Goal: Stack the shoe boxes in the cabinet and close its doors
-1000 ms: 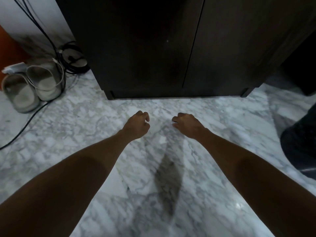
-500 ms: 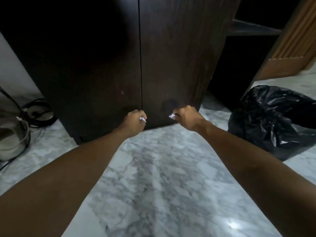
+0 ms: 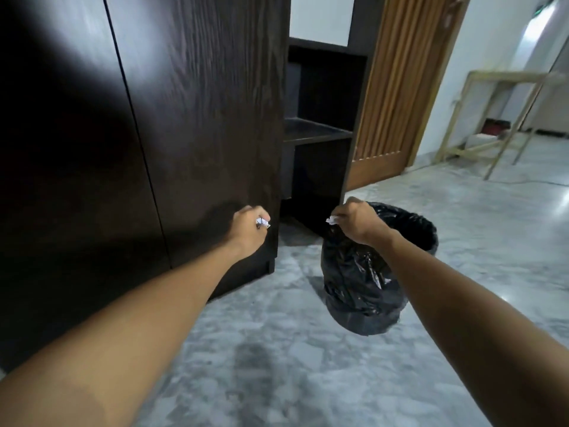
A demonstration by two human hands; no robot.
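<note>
Your two hands, left hand [image 3: 250, 224] and right hand [image 3: 354, 221], each clamp fingers on one paper scrap; the dark woodgrain cabinet [image 3: 184, 118] at 10 o'clock shows two closed doors.

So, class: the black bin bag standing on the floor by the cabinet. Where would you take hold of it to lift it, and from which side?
Grip the bin bag at its open rim, coming from above. It stands upright with the mouth facing up, and the crinkled plastic folded there can be bunched; the bulging sides offer no grip.

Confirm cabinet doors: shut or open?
Shut. Both dark cabinet doors lie flush, with only a thin seam between them and no interior visible.
</note>
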